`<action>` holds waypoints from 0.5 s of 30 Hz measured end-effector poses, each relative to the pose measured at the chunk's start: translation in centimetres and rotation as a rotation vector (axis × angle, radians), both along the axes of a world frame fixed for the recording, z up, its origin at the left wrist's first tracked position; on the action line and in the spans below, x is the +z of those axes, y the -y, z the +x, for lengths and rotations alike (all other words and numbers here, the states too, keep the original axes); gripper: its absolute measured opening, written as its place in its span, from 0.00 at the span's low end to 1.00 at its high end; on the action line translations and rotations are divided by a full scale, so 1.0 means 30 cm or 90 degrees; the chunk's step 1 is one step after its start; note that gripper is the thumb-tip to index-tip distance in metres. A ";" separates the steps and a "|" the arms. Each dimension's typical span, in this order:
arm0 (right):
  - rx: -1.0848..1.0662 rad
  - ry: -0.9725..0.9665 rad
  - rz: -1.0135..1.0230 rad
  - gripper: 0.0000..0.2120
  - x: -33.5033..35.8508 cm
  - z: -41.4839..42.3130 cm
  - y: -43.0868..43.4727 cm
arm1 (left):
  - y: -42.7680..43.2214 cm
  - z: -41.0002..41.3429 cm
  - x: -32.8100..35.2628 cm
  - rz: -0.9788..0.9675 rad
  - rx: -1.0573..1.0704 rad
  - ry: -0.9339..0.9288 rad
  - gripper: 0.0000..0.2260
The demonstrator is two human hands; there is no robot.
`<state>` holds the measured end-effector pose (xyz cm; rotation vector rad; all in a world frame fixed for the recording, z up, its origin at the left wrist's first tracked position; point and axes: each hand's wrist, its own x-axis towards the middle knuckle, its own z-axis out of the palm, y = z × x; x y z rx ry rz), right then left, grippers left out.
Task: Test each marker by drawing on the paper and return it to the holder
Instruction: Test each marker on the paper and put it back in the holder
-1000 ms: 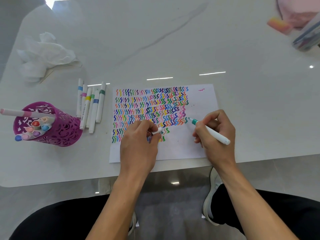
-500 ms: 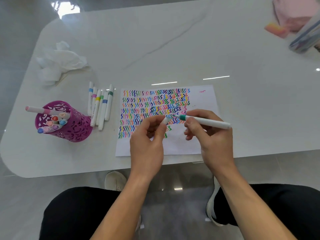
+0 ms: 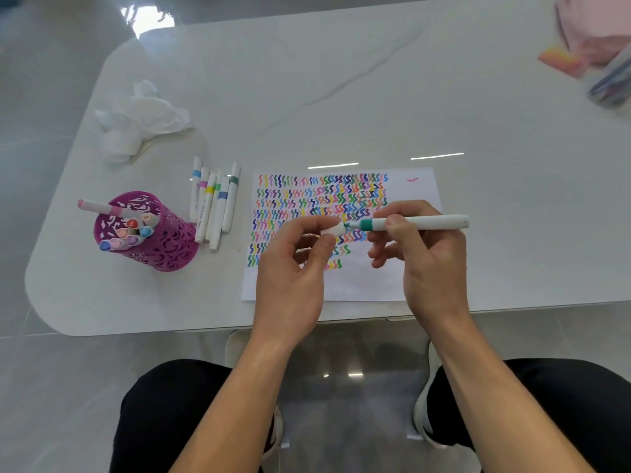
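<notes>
A white paper (image 3: 403, 278) covered with rows of coloured squiggles lies at the table's near edge. Above it my right hand (image 3: 423, 254) grips a white marker with a teal band (image 3: 420, 222), held level with its tip pointing left. My left hand (image 3: 293, 268) pinches the marker's white cap (image 3: 334, 229), whose open end sits right at the tip. A purple cut-out holder (image 3: 164, 247) with several markers in it stands at the left. Several white markers (image 3: 215, 206) lie side by side between the holder and the paper.
Crumpled white tissue (image 3: 136, 121) lies at the back left of the white table (image 3: 341, 80). A pink cloth (image 3: 594, 25), a pink-orange block (image 3: 560, 59) and a clear pouch (image 3: 611, 80) sit at the far right. My knees and shoes show below the table edge.
My right hand lifted the marker off the paper and turned it level. My left hand rose with the cap to meet the tip. The view shifted, so the table appears further right.
</notes>
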<state>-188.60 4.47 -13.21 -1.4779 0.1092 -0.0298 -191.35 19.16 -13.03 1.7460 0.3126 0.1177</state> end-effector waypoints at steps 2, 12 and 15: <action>0.011 -0.004 -0.015 0.07 0.002 0.004 -0.003 | -0.004 -0.002 0.003 0.009 -0.011 0.006 0.07; 0.018 -0.001 0.048 0.05 0.004 0.010 0.015 | 0.029 0.016 0.017 -0.137 -0.003 0.002 0.05; 0.032 -0.007 0.036 0.05 0.002 0.010 0.022 | 0.027 0.021 0.008 -0.164 0.022 -0.022 0.06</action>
